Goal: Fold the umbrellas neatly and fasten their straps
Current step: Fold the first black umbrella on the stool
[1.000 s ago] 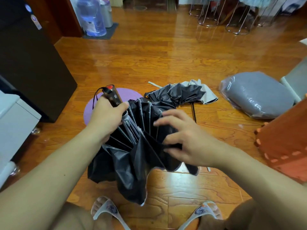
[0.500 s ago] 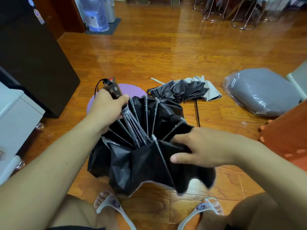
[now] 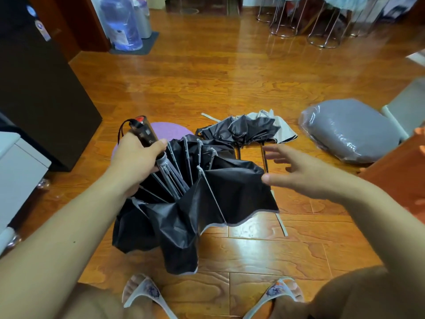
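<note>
A black folding umbrella (image 3: 195,203) hangs loose in front of me, ribs exposed and fabric sagging toward the floor. My left hand (image 3: 135,160) grips its dark handle (image 3: 143,132), which has a red button and a black wrist cord. My right hand (image 3: 296,171) hovers just right of the canopy, fingers spread, thumb near the fabric edge and holding nothing. The umbrella's strap (image 3: 281,224) dangles at the lower right. A second umbrella (image 3: 248,130), black and silver, lies crumpled on the floor beyond.
A purple round mat (image 3: 167,130) lies under the handle. A grey cushion in plastic (image 3: 349,130) sits at right, next to an orange stool (image 3: 400,176). A dark cabinet (image 3: 39,93) and a white unit (image 3: 18,162) stand left. My sandalled feet (image 3: 142,293) are below.
My right hand has let go of the canopy fold and moved up and right, fingers opening. The released fabric panel has spread out flat. My left hand keeps its grip on the handle.
</note>
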A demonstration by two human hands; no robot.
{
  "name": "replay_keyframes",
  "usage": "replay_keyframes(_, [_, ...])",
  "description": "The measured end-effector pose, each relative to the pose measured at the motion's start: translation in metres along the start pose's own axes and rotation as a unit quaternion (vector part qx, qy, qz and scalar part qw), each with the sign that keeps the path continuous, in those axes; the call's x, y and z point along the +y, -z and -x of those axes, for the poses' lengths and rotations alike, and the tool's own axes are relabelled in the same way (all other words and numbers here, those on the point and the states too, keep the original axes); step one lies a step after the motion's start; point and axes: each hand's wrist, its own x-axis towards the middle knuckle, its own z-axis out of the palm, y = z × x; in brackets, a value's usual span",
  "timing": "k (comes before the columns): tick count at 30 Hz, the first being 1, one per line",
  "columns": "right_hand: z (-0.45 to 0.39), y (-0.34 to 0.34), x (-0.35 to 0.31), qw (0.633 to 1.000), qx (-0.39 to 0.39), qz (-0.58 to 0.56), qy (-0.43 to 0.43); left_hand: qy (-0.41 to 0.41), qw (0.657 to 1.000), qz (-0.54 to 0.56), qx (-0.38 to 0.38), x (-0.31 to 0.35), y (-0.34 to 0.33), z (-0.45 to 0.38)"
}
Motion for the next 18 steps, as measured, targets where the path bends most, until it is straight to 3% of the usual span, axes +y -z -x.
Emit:
replay_keyframes(4, [-0.009, -0.022, -0.002, 0.995, 0.008, 0.065, 0.080, -0.007, 1.000, 0.007, -0.009, 0.000, 0.001, 0.000])
replay_keyframes(7, [-0.016, -0.030, 0.000, 0.988, 0.003, 0.044, 0.148, -0.010, 1.000, 0.020, -0.019, 0.001, 0.002, 0.001])
replay_keyframes(14, [-0.017, -0.036, 0.005, 0.992, 0.022, 0.089, 0.083, -0.010, 1.000, 0.015, -0.009, -0.001, 0.005, 0.003])
replay_keyframes(18, [-0.005, -0.031, 0.003, 0.988, 0.089, 0.061, 0.111, 0.013, 0.998, 0.050, 0.022, -0.003, 0.010, 0.000])
